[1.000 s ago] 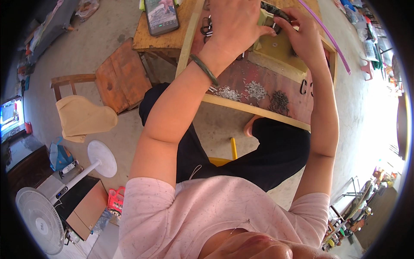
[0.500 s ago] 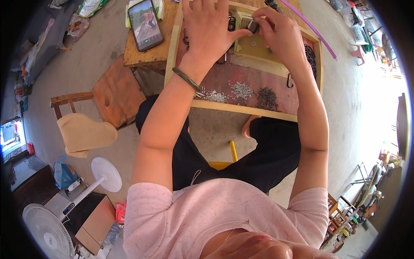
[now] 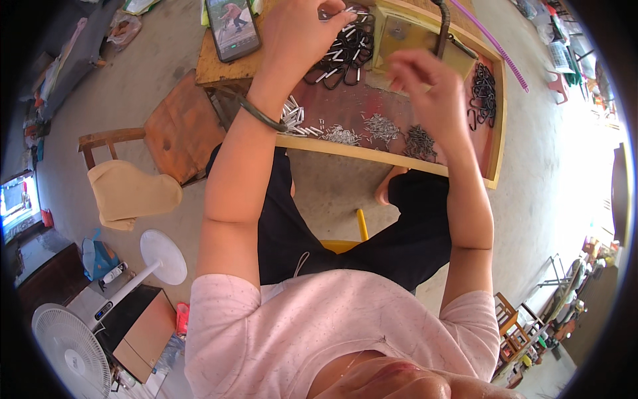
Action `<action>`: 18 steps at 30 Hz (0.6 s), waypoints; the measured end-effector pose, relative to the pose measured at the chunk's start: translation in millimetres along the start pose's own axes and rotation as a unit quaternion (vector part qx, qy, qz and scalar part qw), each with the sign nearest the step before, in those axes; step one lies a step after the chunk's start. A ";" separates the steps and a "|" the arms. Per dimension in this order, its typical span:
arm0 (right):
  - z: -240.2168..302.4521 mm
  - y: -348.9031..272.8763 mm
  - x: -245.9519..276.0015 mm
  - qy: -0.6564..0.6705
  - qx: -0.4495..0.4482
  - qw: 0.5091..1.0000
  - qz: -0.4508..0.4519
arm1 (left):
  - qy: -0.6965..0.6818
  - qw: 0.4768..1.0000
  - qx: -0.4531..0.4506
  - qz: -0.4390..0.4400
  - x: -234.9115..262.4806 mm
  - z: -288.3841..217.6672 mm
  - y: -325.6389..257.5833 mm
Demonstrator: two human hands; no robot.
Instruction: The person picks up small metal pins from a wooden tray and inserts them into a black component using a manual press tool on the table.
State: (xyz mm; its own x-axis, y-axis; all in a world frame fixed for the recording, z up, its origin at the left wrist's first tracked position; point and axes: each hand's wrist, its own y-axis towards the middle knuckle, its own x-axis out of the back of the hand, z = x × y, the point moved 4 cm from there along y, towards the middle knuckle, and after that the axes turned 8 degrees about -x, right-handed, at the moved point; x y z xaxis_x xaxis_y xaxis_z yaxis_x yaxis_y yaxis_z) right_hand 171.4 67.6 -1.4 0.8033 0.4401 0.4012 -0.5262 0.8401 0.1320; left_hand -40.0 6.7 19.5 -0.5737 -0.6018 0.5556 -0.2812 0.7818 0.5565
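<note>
A phone [image 3: 232, 28] lies on the wooden table's left corner, just left of my left hand [image 3: 302, 30], its upright rectangular screen lit with a green and reddish picture. Far left at the rim, a second bright screen [image 3: 14, 201] glows bluish-white.

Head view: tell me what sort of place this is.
Probably a small home workshop for assembling metal parts: a wooden tray holds heaps of small metal pins and black clips, on a bare concrete floor.

Pink tee [image 3: 332, 332], black trousers [image 3: 405, 239], wrist bangle [image 3: 262, 116]
</note>
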 end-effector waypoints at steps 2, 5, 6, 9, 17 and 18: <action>13.4 -15.4 -34.2 -0.118 0.124 0.979 0.108 | 0.020 1.000 0.005 -0.012 4.3 5.9 -1.1; 24.3 -30.3 -67.5 -0.182 0.230 0.943 0.157 | -0.042 0.998 0.019 -0.032 14.9 1.3 -5.8; 24.0 -31.0 -75.9 -0.182 0.230 0.943 0.158 | -0.095 0.994 0.029 -0.044 18.1 1.1 -7.7; 29.1 -34.7 -101.3 -0.259 0.321 0.894 0.174 | -0.031 0.996 -0.005 -0.087 33.6 -9.5 -17.8; 36.0 -33.6 -112.5 -0.341 0.368 0.847 0.174 | -0.039 0.997 -0.001 -0.070 49.2 -12.7 -26.7; 34.4 -33.7 -110.6 -0.362 0.362 0.841 0.176 | -0.047 0.997 -0.006 -0.065 48.4 -13.8 -26.8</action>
State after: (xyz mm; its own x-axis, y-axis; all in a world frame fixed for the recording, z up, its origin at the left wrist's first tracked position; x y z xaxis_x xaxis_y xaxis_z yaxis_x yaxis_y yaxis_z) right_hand 90.6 -20.3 -19.0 0.3185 0.0925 0.9434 -0.9386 0.1696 0.3003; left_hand -49.6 -45.6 40.0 -0.6026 -0.6797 0.4180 -0.3493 0.6957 0.6276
